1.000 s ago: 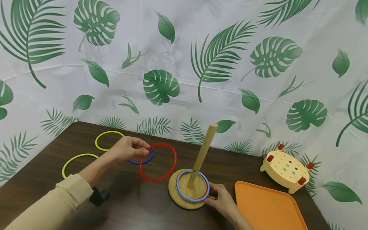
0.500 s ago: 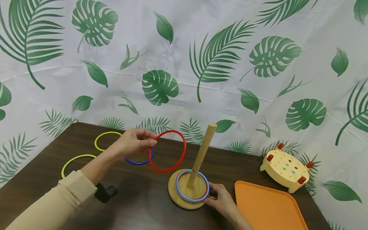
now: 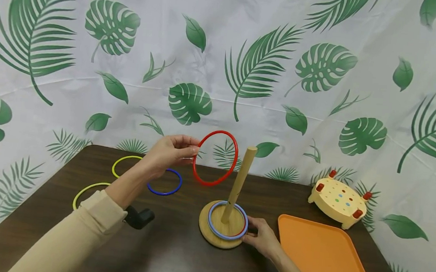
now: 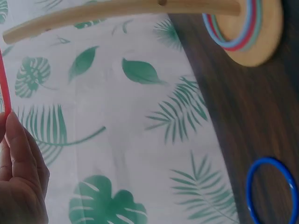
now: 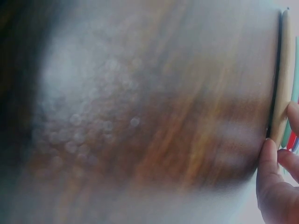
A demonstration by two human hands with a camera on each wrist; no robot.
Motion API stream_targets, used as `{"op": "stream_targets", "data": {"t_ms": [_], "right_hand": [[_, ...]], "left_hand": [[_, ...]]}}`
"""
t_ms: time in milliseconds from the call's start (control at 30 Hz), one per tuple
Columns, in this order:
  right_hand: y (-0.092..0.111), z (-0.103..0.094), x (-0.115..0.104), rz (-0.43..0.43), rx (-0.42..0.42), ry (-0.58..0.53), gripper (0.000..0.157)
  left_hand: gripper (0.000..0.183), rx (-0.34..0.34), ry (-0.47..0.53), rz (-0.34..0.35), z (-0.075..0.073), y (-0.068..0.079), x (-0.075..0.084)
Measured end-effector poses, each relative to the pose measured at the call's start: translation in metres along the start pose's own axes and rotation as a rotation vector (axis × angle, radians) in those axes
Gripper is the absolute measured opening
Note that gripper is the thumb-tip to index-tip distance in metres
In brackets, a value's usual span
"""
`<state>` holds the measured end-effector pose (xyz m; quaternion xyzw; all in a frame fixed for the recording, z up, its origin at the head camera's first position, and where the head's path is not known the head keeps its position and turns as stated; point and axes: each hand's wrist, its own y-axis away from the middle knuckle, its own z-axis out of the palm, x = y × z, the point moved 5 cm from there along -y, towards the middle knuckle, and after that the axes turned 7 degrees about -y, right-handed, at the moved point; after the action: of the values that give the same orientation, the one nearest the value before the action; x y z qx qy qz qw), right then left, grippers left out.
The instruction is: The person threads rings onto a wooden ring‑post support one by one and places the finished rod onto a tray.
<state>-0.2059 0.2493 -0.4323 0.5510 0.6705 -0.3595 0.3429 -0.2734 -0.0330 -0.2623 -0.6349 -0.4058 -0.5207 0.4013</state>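
Note:
My left hand [image 3: 169,153] pinches a thin red ring [image 3: 210,184] at its left edge, holding it upright in the air. The ring is just left of the upper part of a wooden peg [image 3: 243,172]. That peg rises, leaning a little, from a round wooden base [image 3: 204,225]. Around its foot lies a light blue ring [image 3: 228,238], with red and green rings under it in the left wrist view. My right hand [image 3: 263,239] grips the base's right edge, thumb and fingers on opposite sides in the right wrist view, where the base edge [image 5: 281,79] shows.
On the dark table lie a blue ring [image 3: 163,194] and two yellow rings, one farther back [image 3: 128,156] and one nearer [image 3: 74,203], partly behind the left arm. An orange tray [image 3: 320,253] sits at right. Behind it stands a cream pegboard [image 3: 337,198] with red posts.
My left hand has lifted the red ring up and to the right, from low over the table to beside the upper peg. My right hand and the base have stayed put.

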Motion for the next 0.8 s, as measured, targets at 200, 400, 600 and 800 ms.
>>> {"op": "stream_targets", "data": {"t_ms": [200, 400, 600, 800], "right_hand": [[-0.001, 0.0, 0.001, 0.007, -0.009, -0.013, 0.056], [0.0, 0.0, 0.002, 0.015, -0.014, -0.01, 0.056], [-0.001, 0.0, 0.001, -0.017, -0.024, 0.01, 0.055], [-0.001, 0.0, 0.001, -0.016, -0.023, 0.007, 0.055]], "left_hand": [[0.03, -0.032, 0.011, 0.045, 0.018, -0.006, 0.014], [0.03, -0.063, 0.004, 0.087, 0.036, -0.01, 0.024], [0.027, -0.081, 0.006, 0.094, 0.052, -0.018, 0.028], [0.024, -0.067, 0.016, 0.056, 0.061, -0.027, 0.025]]}}
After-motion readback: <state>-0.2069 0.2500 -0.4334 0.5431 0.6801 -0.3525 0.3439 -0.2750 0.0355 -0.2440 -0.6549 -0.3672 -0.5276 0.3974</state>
